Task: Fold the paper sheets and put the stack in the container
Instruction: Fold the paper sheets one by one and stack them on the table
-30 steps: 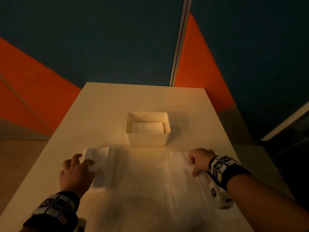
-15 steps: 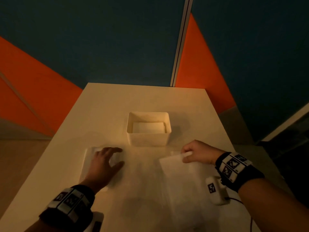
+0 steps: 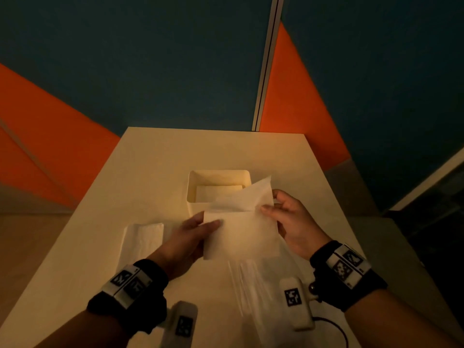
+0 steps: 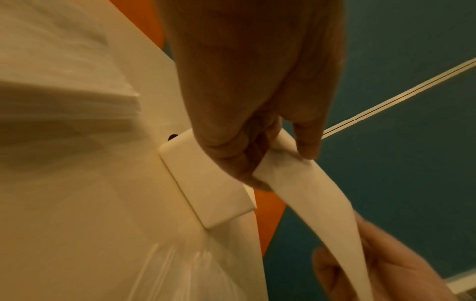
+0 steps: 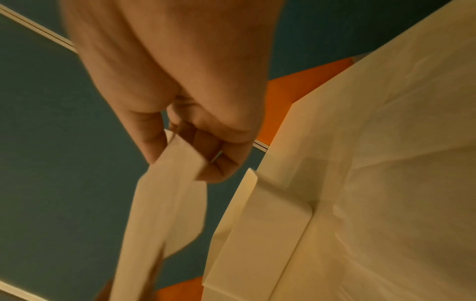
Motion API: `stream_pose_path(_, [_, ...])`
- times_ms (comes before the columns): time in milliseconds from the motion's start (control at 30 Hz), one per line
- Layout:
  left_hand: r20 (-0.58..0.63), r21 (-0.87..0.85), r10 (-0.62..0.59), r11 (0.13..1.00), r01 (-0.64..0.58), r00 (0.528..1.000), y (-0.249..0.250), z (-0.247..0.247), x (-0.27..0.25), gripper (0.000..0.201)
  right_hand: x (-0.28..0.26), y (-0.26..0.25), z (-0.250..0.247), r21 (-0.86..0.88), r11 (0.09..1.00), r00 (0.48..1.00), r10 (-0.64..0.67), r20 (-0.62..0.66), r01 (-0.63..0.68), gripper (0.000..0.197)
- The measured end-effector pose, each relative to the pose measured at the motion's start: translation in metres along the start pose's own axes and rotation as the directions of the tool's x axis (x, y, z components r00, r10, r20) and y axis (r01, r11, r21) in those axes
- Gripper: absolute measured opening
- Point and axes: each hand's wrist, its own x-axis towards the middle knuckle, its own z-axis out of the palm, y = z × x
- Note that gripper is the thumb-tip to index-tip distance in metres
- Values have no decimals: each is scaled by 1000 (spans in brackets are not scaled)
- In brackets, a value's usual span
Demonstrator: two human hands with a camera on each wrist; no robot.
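Observation:
A thin white paper sheet (image 3: 241, 229) hangs lifted above the table between both hands. My left hand (image 3: 198, 227) pinches its left edge; in the left wrist view the sheet (image 4: 304, 195) runs out from between thumb and fingers. My right hand (image 3: 273, 204) pinches the sheet's upper right corner, where a flap sticks up; the right wrist view shows that paper (image 5: 165, 195) caught between thumb and fingers. Behind the sheet stands the white container (image 3: 193, 197) with a folded sheet (image 3: 218, 190) lying inside. A stack of folded sheets (image 3: 143, 237) lies on the table at the left.
The pale table (image 3: 175, 151) ends at a blue and orange wall behind. A clear plastic wrapper (image 3: 251, 285) lies on the table under the held sheet, toward the front edge.
My left hand has left the stack at the left and moved right to take the sheet's left edge. The right hand has lifted the sheet off the table, up toward the container.

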Motion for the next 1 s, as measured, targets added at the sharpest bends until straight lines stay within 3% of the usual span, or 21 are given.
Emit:
stream_pose_path(200, [-17,-38,138,990,-139,990,16,7,2,32,-5,1,-9,34,999,1000,1,14,-1,29])
stream_pose_path(500, [105,61,183,980,-190,977,18,2,2,50,-4,0,-13,95,995,1000,7,1,-7,24])
stream_pose_path(600, [82,102,201,973,-209,976,19,2,1,24,-4,-2,-14,141,988,998,57,12,-58,29])
stream_pose_path(700, [89,127,204,968,-214,975,22,-3,-1,19,-4,-5,-17,199,969,989,135,62,-145,39])
stream_pose_path(767, [105,136,174,973,-188,979,26,-6,-4,23,-4,-6,-18,117,977,983,173,58,-179,45])
stream_pose_path(800, [129,153,158,972,-177,979,29,-7,-7,24,-5,-6,-17,32,985,985,168,43,-169,40])
stream_pose_path(867, [169,218,113,965,-149,979,31,-9,-10,46,-3,-3,-15,-167,981,993,106,48,-96,20])
stream_pose_path(900, [188,249,81,960,-127,979,32,-9,-11,49,-2,-1,-14,-258,965,993,78,84,-54,21])
stream_pose_path(1000, [247,355,21,928,-111,969,33,-3,-15,28,-2,2,-6,-404,915,975,91,202,-2,23])
